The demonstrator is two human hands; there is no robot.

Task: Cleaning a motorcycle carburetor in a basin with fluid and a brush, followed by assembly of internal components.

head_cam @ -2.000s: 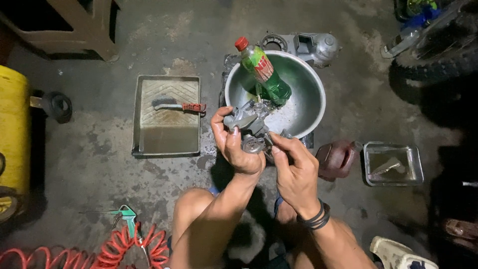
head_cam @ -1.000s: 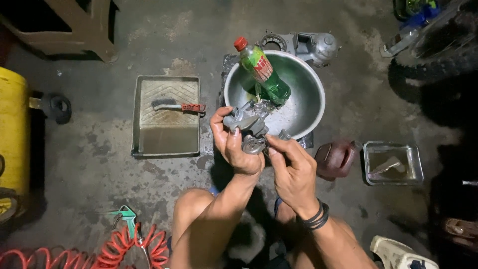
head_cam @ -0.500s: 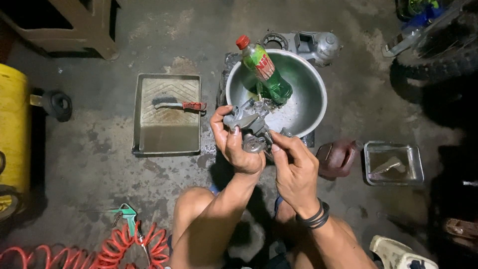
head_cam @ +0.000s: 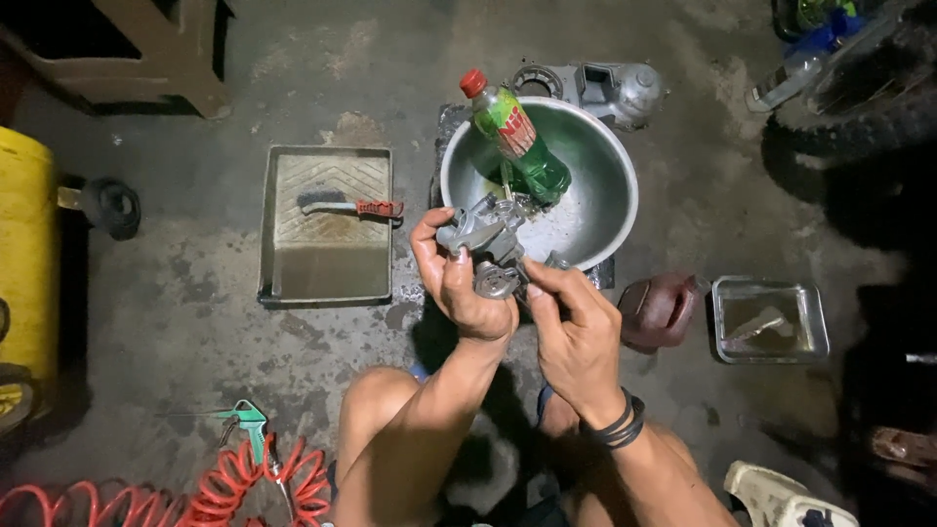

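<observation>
My left hand [head_cam: 459, 278] grips a grey metal carburetor [head_cam: 485, 237] and holds it up over the near rim of a round metal basin [head_cam: 610, 166]. My right hand [head_cam: 574, 332] has its fingers pinched at the carburetor's lower right side, around a small part that I cannot make out. A green plastic bottle with a red cap [head_cam: 514, 132] leans inside the basin, just beyond the carburetor.
A rectangular metal tray [head_cam: 327, 263] holding a red-handled brush [head_cam: 351, 207] lies left of the basin. A small metal tray [head_cam: 769, 320] and a dark red container [head_cam: 662, 308] sit at right. A grey engine cover [head_cam: 600, 86] lies behind the basin. A red coiled hose [head_cam: 239, 483] with a green air gun [head_cam: 251, 422] lies bottom left; a yellow drum [head_cam: 24, 254] stands at far left.
Both hands stay on the carburetor above the basin's near rim. My right fingers shift slightly at its lower side. Nothing else has moved.
</observation>
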